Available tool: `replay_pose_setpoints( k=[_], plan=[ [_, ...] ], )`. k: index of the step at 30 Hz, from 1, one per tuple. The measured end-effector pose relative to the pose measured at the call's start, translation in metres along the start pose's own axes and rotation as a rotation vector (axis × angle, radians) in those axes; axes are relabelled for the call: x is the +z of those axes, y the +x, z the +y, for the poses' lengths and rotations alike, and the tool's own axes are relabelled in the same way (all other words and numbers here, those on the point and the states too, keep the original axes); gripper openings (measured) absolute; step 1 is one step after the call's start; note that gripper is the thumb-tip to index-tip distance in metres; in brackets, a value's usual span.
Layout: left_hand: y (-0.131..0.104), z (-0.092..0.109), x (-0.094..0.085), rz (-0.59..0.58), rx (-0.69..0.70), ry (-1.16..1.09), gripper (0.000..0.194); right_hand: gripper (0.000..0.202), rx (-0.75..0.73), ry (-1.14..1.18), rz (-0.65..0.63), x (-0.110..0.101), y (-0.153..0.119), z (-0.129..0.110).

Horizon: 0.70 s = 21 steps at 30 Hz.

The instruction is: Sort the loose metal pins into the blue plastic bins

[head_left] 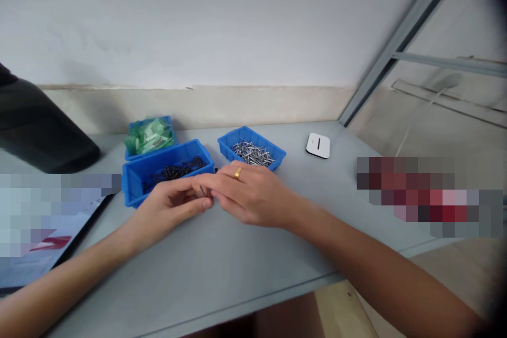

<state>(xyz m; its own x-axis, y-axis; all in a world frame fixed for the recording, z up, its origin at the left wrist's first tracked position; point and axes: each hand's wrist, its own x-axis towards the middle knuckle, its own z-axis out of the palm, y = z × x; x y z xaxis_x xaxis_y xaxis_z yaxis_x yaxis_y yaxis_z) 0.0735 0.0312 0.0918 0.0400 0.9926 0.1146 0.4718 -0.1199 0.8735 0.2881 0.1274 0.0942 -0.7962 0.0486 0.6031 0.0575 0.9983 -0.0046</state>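
Above the front half of the grey table, my left hand and my right hand meet at the fingertips. A thin dark piece, perhaps a black screw, shows between the fingers of my left hand, which are curled round it with the thumb below. My right hand, with a gold ring, has its fingers pressed together over the left fingertips; whatever they pinch is hidden. Just behind my left hand stands a blue bin of black screws. Behind my right hand is a blue bin of silver metal pins.
At the back left, another blue bin holds green plastic packets. A large dark container leans in at the left above a dark-edged board. A white square device lies back right, near a metal frame.
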Motion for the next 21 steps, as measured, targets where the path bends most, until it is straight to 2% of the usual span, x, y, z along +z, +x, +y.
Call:
replay_pose_setpoints(
  k=[4,8,11,16,21],
  plan=[
    [0.001,0.001,0.002,-0.038,-0.003,0.009,0.021,0.033,-0.075,-0.029,-0.038,0.0,0.002,0.003],
    [0.0,0.003,0.003,-0.005,0.005,0.051,0.026,0.027,-0.051,-0.096,-0.098,0.0,0.003,0.01],
    [-0.001,0.008,0.001,0.071,0.011,0.083,0.03,0.03,-0.018,-0.137,-0.078,-0.003,0.003,0.013],
    [-0.004,0.014,-0.005,0.231,0.043,0.17,0.028,0.034,0.03,-0.157,0.037,-0.005,0.004,0.013],
    [-0.005,0.012,-0.008,0.295,0.103,0.27,0.024,0.037,0.087,-0.119,0.037,-0.004,0.003,0.013]
  ],
)
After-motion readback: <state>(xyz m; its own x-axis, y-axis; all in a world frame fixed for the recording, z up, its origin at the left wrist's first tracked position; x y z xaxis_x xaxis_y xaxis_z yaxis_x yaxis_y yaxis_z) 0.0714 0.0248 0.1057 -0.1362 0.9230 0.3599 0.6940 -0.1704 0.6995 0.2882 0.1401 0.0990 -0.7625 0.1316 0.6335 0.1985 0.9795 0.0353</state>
